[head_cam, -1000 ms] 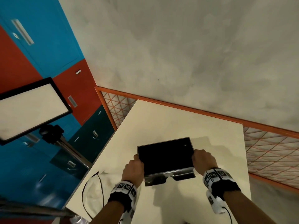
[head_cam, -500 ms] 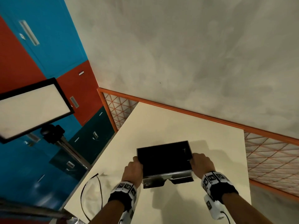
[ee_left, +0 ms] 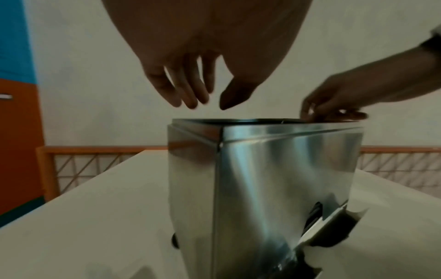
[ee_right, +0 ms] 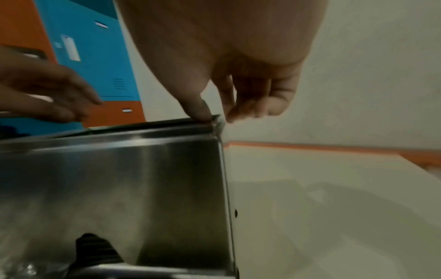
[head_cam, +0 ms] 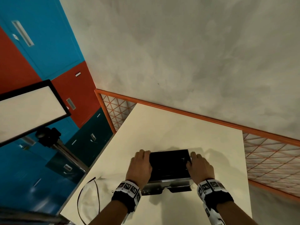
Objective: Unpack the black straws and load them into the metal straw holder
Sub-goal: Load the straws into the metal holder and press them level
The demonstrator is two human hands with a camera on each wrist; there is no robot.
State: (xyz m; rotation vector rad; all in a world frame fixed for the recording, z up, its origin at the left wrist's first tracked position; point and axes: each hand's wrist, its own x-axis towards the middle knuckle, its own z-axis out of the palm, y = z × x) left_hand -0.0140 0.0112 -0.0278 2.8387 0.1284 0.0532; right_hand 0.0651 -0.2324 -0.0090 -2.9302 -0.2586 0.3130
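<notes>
The metal straw holder [head_cam: 168, 184] stands on the cream table [head_cam: 162, 127] with a black lid [head_cam: 169, 164] lying flat on top. My left hand [head_cam: 142, 155] hovers just above the lid's left end, fingers relaxed and touching nothing, as the left wrist view shows [ee_left: 203, 100]. At the lid's right corner my right hand [head_cam: 194, 158] rests its thumb [ee_right: 203, 111] on the edge, the other fingers loosely curled in the air past the corner. Black straws [ee_right: 95, 249] show in the opening low on the holder's front.
A dark cable [head_cam: 87, 197] loops on the table's near left edge. An orange mesh fence [head_cam: 267, 156] runs behind and to the right of the table. A light panel on a tripod [head_cam: 29, 109] stands left, before blue and red lockers [head_cam: 48, 46].
Both hands gripped the black lid by its ends before. It now lies on the holder, the left hand has let go and both hands have slid forward along its ends.
</notes>
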